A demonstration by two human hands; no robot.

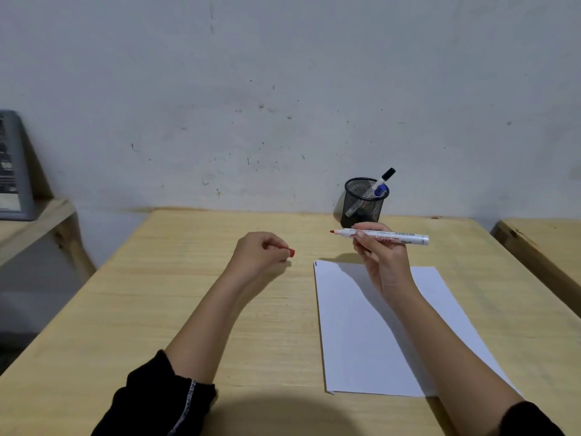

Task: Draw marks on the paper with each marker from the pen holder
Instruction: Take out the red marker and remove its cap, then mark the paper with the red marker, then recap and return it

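Gripping the uncapped red marker [382,236] level, tip toward nine o'clock, the right hand [382,258] hovers with the paper [361,341] at six o'clock; the left hand [261,251] pinches its cap [291,253].

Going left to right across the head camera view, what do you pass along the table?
Grey framed board → left hand closed on red marker cap → red uncapped marker in right hand → neighbouring wooden table.

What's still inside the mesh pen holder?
The mesh pen holder holds a black-capped marker leaning out and a blue-capped one beside it. Their lower ends show only dimly through the mesh.
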